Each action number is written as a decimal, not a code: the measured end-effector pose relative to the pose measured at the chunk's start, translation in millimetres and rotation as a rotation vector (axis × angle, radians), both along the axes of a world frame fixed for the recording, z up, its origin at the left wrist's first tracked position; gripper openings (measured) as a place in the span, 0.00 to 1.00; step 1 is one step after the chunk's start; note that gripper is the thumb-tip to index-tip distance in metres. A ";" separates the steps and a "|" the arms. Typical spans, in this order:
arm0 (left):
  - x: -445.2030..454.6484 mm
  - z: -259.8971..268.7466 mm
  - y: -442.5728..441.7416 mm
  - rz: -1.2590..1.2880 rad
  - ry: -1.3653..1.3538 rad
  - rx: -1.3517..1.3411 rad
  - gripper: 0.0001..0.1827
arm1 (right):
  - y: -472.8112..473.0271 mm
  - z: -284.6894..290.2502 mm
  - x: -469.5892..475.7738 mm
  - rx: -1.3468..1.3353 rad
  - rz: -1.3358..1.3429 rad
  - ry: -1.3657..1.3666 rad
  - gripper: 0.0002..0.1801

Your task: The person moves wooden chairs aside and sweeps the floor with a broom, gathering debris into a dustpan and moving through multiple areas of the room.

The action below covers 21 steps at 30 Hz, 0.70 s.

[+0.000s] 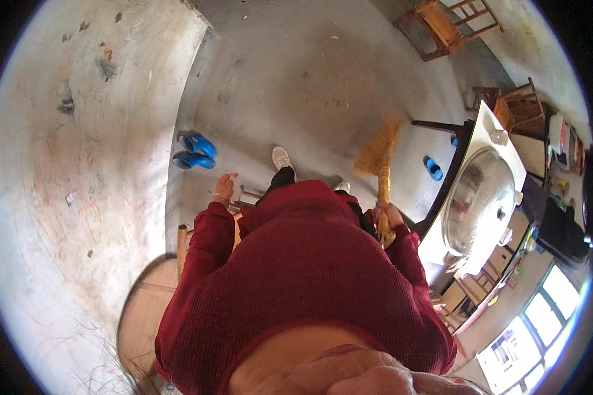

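My right hand is closed around the handle of a straw broom, to the right of my body. The broom's fanned bristles point away from me over the concrete floor and look slightly blurred. On the left, my left hand is held out from the body with nothing in it, its fingers partly bent. A bracelet or band circles that wrist. Both arms wear dark red knitted sleeves. Below and between the hands, my light shoes stand on the floor.
Blue rubber clogs lie by the left wall; another blue shoe lies right of the broom. A white-topped table with a large metal lid stands close on my right. Wooden chairs are farther off. A round wooden board is behind left.
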State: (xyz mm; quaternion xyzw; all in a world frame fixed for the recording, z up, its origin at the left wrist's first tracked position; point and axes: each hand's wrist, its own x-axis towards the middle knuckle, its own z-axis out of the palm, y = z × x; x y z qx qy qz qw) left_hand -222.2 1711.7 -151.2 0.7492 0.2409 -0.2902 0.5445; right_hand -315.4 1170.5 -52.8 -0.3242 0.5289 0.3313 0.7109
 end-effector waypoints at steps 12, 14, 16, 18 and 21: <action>-7.6 30.9 73.6 0.002 0.070 0.110 0.17 | 200.4 -105.4 240.2 0.154 0.188 -0.610 0.10; -1.8 41.0 79.5 -0.094 -0.020 0.217 0.16 | 205.3 -87.0 267.6 0.285 0.097 -0.467 0.10; 16.5 46.8 75.0 -0.076 -0.015 0.193 0.16 | 181.1 -111.1 282.7 0.331 0.060 -0.500 0.10; 22.4 45.0 77.8 -0.019 0.006 0.176 0.17 | 162.3 -108.8 289.4 0.379 0.069 -0.543 0.10; 31.4 31.7 67.7 0.009 0.013 0.158 0.17 | 119.0 -57.7 284.5 0.449 0.058 -0.423 0.12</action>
